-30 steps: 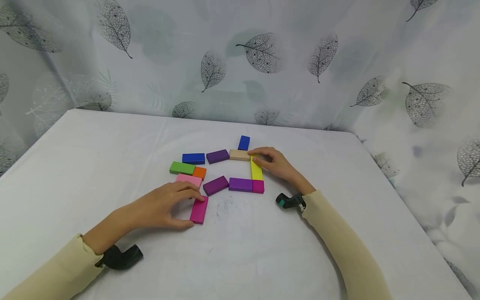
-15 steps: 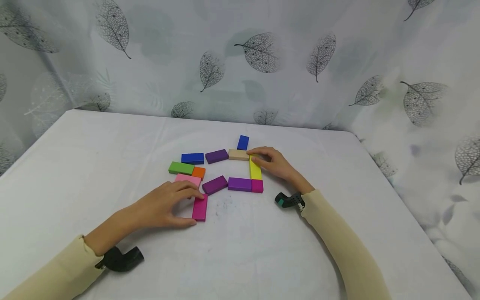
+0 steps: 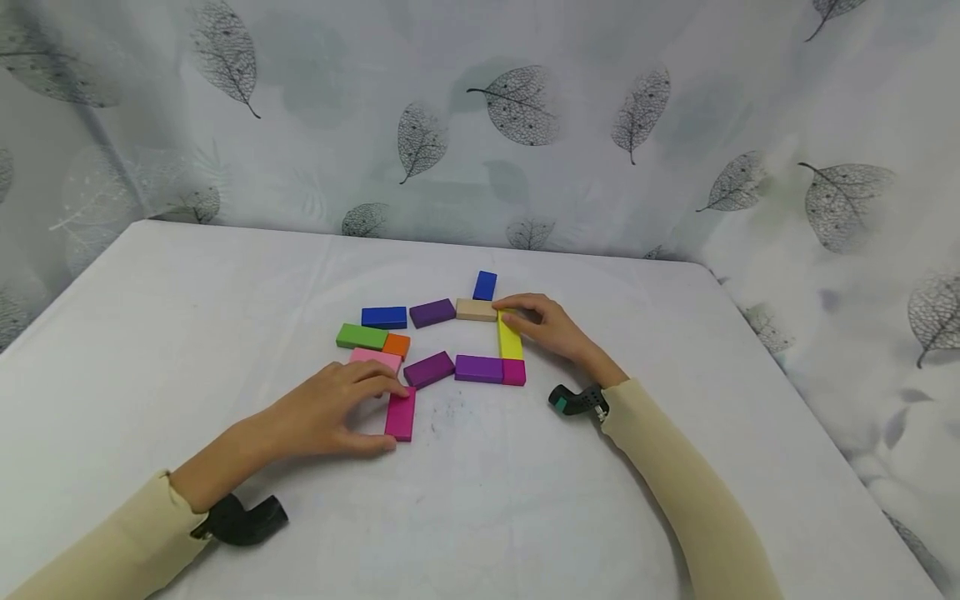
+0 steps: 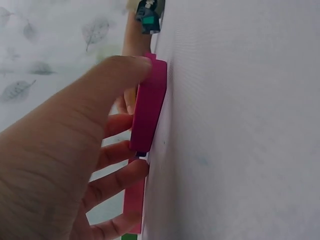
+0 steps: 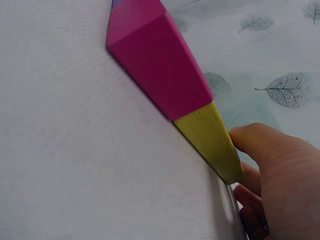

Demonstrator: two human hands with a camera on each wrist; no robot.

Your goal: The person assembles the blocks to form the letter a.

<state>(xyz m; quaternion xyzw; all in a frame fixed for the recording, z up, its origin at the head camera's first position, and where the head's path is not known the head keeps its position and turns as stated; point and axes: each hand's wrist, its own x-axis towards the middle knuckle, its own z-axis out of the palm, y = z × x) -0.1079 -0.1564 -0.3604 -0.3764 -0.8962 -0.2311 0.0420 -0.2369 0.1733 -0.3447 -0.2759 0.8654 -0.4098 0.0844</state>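
Note:
In the head view my left hand (image 3: 322, 410) spans a long magenta block (image 3: 401, 416) lying flat, the thumb at its near end and a fingertip at its far end. The left wrist view shows the thumb against this magenta block (image 4: 150, 107), the other fingers beyond it. A pink block (image 3: 375, 359) lies partly hidden behind the left hand. My right hand (image 3: 551, 327) pinches the far end of a yellow block (image 3: 510, 339), beside a tan block (image 3: 476, 310). At the yellow block's near end sits a short magenta block (image 3: 513, 372), seen large in the right wrist view.
Left of the short magenta block lie a violet block (image 3: 478, 369) and a dark purple one (image 3: 429, 370). Behind are another purple block (image 3: 432, 313) and two blue blocks (image 3: 384, 317). Green (image 3: 362, 337) and orange (image 3: 396, 345) blocks touch at left. All rest on a white-covered table (image 3: 525, 517).
The long magenta block has turned slightly and shifted a little away from me under my left hand, its far end nearing the dark purple block. My right hand has barely moved.

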